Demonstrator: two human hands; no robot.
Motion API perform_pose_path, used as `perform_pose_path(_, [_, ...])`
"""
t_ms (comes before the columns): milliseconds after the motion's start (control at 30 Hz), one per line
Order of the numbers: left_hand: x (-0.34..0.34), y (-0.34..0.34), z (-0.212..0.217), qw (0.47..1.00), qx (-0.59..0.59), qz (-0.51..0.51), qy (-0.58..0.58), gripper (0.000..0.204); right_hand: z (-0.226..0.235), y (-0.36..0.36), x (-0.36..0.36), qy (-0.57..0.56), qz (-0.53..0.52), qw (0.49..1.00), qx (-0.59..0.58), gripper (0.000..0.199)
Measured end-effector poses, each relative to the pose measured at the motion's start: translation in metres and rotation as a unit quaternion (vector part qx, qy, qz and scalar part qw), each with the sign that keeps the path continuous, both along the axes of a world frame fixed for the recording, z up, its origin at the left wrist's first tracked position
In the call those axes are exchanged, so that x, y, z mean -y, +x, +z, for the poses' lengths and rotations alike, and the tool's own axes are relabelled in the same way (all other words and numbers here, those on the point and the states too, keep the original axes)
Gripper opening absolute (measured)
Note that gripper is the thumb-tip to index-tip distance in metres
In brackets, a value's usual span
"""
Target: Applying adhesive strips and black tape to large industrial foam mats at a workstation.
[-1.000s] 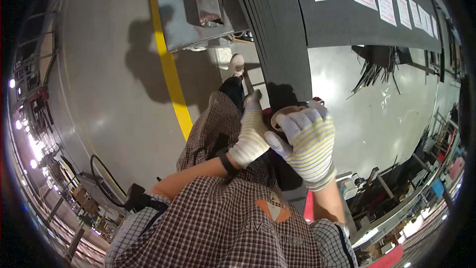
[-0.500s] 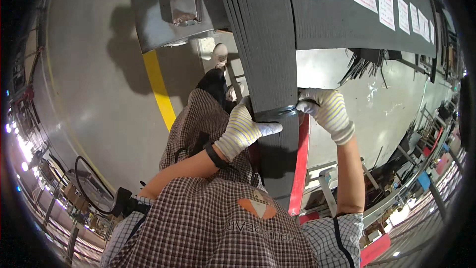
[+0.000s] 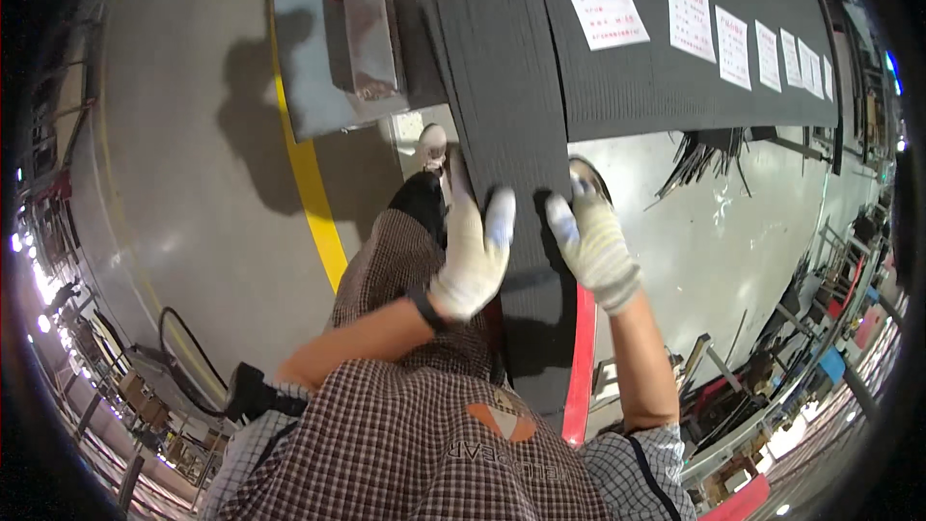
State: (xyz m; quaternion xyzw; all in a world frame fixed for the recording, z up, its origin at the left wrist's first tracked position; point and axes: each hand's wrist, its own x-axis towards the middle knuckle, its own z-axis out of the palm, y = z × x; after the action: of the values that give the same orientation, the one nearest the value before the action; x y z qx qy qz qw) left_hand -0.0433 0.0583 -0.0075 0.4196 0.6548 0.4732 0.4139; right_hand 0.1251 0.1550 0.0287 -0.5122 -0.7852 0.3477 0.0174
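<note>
A long bundle of flat dark grey ribbed strips [image 3: 506, 87] runs away from my body. A shiny dark band of tape [image 3: 540, 279] crosses it just nearer than my hands. My gloved left hand [image 3: 473, 256] is at the bundle's left edge, fingers extended along the side and thumb apart over the top face. My gloved right hand [image 3: 595, 243] is at the right edge, its thumb near the top face. Its fingers close on a dark, ring-shaped thing that looks like a roll of tape [image 3: 590, 176], partly hidden by the glove.
Dark sheets with a row of white paper labels [image 3: 603, 2] lie at the far right. Loose black strips [image 3: 709, 162] hang beneath them. A grey metal table [image 3: 307, 58] carries a steel channel [image 3: 371, 48]. A red bar [image 3: 583, 367] runs beneath the bundle; a yellow floor line [image 3: 318, 217] lies left.
My view has shifted, so everything sits lower. Both hands have moved farther along the bundle, leaving the tape band behind them. The left thumb has left the band and points away from me.
</note>
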Motion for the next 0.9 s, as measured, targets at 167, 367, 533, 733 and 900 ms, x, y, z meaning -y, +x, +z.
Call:
perform_pose_path(167, [0.010, 0.000, -0.005, 0.997, 0.027, -0.062, -0.023, 0.066, 0.011, -0.014, -0.005, -0.009, 0.030, 0.994, 0.102, 0.073])
perform_pose_path(367, [0.012, 0.002, -0.008, 0.998, 0.006, -0.012, -0.057, 0.088, 0.004, -0.013, 0.001, -0.006, 0.057, 0.995, 0.079, 0.065])
perform_pose_path(533, [0.010, 0.008, -0.016, 0.985, 0.172, 0.009, -0.031, 0.095, -0.009, -0.007, 0.014, 0.049, -0.003, 0.996, 0.073, 0.063])
perform_pose_path(733, [0.013, 0.021, -0.019, 0.897, 0.431, 0.071, -0.074, 0.103, -0.018, 0.002, 0.028, 0.017, -0.023, 0.998, 0.063, 0.061])
perform_pose_path(900, [0.034, 0.030, -0.021, 0.896, 0.430, 0.087, -0.065, 0.096, -0.006, 0.032, 0.047, 0.035, 0.049, 0.992, 0.107, 0.075])
